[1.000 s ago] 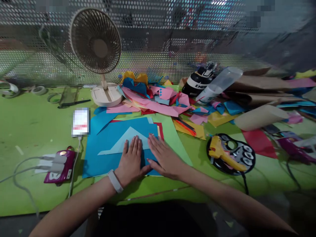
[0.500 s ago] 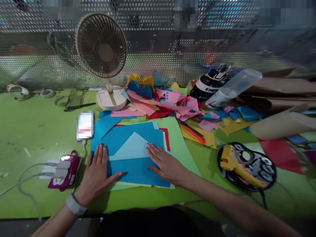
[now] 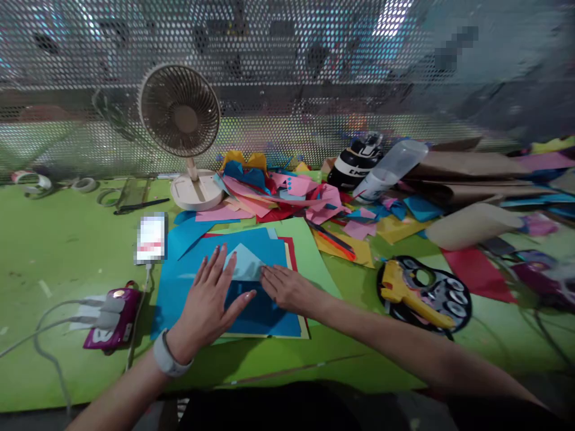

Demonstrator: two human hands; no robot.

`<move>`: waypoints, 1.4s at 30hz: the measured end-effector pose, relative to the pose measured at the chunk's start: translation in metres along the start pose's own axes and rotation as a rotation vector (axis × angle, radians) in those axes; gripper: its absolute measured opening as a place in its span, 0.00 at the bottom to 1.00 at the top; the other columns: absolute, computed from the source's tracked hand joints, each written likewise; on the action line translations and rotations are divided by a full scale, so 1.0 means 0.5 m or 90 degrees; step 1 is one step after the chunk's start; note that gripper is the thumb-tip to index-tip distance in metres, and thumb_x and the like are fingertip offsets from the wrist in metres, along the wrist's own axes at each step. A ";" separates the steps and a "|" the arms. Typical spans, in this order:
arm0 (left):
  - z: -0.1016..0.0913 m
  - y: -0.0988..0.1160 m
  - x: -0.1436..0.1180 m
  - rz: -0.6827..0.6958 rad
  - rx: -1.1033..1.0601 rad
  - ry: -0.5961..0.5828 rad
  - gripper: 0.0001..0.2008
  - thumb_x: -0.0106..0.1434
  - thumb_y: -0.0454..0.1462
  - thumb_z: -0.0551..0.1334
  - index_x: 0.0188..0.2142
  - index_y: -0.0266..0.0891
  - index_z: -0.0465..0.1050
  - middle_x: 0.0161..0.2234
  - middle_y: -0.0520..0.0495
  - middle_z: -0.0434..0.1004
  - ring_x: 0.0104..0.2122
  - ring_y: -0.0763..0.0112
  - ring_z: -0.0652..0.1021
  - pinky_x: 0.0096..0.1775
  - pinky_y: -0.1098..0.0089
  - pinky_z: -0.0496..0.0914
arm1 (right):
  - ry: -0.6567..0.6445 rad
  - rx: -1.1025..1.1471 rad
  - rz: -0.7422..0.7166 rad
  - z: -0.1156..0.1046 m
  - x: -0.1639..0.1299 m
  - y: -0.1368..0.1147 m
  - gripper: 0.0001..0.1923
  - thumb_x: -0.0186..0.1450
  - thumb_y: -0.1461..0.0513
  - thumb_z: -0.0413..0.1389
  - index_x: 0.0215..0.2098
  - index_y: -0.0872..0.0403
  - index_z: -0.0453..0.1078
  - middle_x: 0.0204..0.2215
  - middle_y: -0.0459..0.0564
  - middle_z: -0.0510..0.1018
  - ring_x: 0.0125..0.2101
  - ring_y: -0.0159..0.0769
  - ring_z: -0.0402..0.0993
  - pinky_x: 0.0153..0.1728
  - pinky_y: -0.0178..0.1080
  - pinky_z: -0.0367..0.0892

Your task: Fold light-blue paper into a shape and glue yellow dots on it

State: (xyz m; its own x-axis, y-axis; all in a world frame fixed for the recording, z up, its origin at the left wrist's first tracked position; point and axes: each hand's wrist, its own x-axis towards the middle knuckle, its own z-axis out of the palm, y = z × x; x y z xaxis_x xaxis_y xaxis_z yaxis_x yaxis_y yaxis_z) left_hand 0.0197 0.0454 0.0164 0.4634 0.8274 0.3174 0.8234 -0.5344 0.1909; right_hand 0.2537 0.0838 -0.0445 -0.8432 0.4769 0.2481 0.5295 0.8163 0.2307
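A light-blue paper triangle (image 3: 244,263) lies point-up on a sheet of blue paper (image 3: 265,323), on top of a stack with red and cream edges showing. My left hand (image 3: 204,308) is spread over the triangle's left side, thumb pointing right and partly hiding it. Whether its fingers press on the paper or hover just above, I cannot tell. At the triangle's right corner rests my right hand (image 3: 290,290), fingers stretched and close together. Neither hand grips anything. Beneath the stack spreads a pale green sheet (image 3: 309,257).
A plugged purple power strip (image 3: 114,320) and a charging phone (image 3: 151,238) are at left. Behind stand a fan (image 3: 185,120) and coloured paper scraps (image 3: 287,191). Orange-and-black scissors (image 3: 335,240) lie right of the stack, near a yellow glue gun (image 3: 415,296) on a black tray.
My left hand has moved right, from the blue sheet's left edge onto the triangle. My right hand has shifted slightly toward the triangle's middle. The camera view has tilted up a little.
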 end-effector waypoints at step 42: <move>0.041 -0.018 0.059 -0.553 -1.068 -0.020 0.09 0.56 0.41 0.69 0.31 0.37 0.76 0.33 0.48 0.80 0.37 0.67 0.80 0.45 0.67 0.73 | 0.147 -0.030 0.142 -0.079 0.029 -0.039 0.20 0.69 0.70 0.47 0.57 0.57 0.68 0.41 0.57 0.78 0.30 0.37 0.69 0.31 0.41 0.64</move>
State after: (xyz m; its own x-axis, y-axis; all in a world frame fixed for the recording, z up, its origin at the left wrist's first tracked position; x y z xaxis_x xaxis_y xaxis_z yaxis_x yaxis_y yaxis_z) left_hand 0.0328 0.0781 0.0048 0.1711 0.9158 -0.3634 -0.3191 0.4005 0.8589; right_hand 0.2350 0.0619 -0.0081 -0.6651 0.5512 0.5038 0.7074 0.6812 0.1887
